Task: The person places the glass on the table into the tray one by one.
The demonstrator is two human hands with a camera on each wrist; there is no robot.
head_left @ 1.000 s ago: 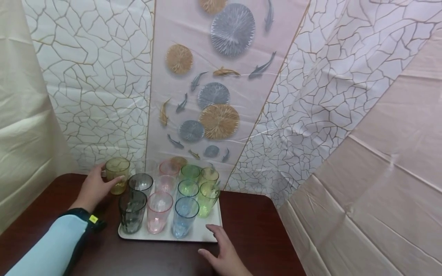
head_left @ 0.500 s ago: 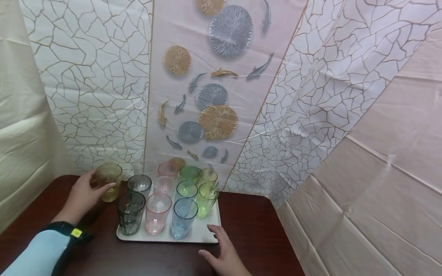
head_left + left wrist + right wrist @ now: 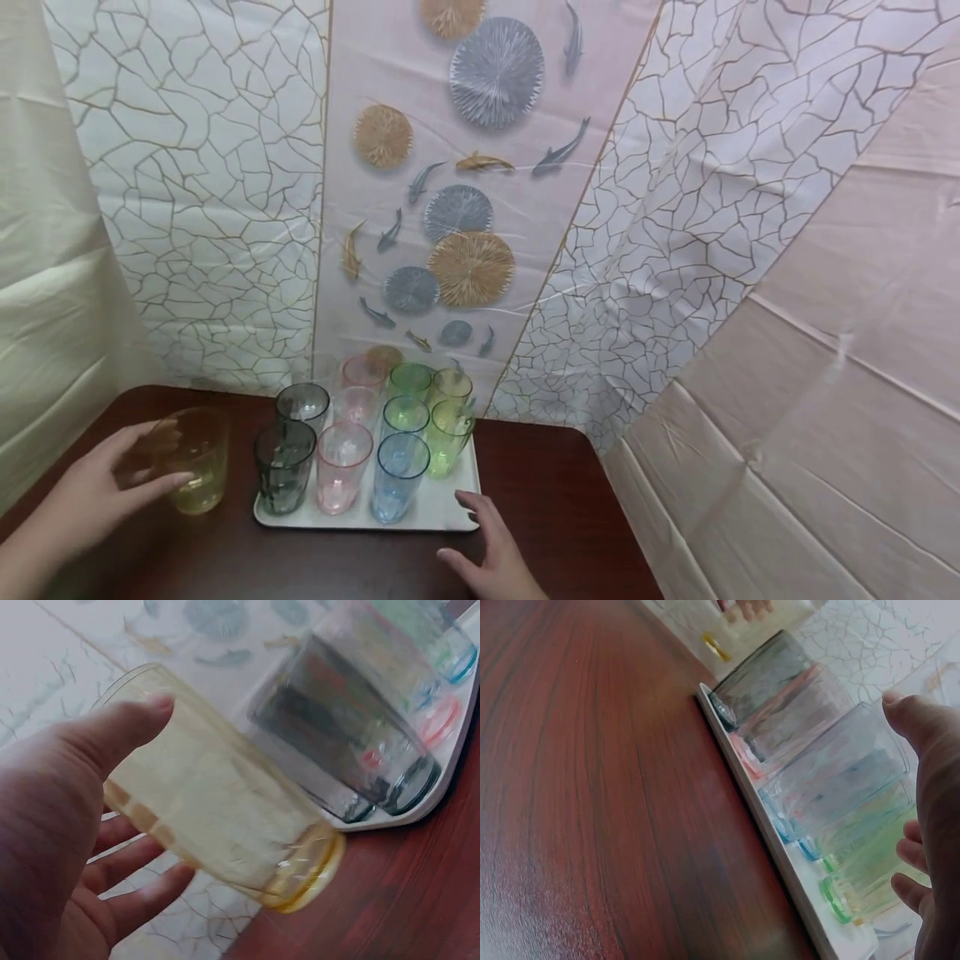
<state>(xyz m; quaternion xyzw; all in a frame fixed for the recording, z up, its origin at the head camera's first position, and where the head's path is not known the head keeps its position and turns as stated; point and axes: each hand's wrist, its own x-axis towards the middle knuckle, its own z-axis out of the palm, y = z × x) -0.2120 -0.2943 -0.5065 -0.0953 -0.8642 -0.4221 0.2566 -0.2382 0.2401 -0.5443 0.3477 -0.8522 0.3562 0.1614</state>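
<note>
My left hand (image 3: 97, 492) grips a yellow drinking glass (image 3: 202, 471) to the left of the white tray (image 3: 453, 507). In the left wrist view the thumb lies across the near side of the glass (image 3: 217, 787), with the fingers behind it. Whether its base touches the table cannot be told. On the tray stand two dark grey glasses (image 3: 287, 471), several pink ones (image 3: 343, 475), a blue one (image 3: 400, 487) and several green and yellow-green ones (image 3: 447, 437). My right hand (image 3: 497, 554) is at the tray's front right corner, fingers spread, holding nothing.
The tray rests on a dark red-brown wooden table (image 3: 547, 500). Behind it hangs a patterned cloth (image 3: 465, 208) with discs and fish, close to the rear glasses. Beige cloth walls (image 3: 787, 375) rise at both sides.
My left hand has carried the yellow glass leftward and nearer to me, from beside the rear grey glass to left of the front one. The right hand has hardly moved.
</note>
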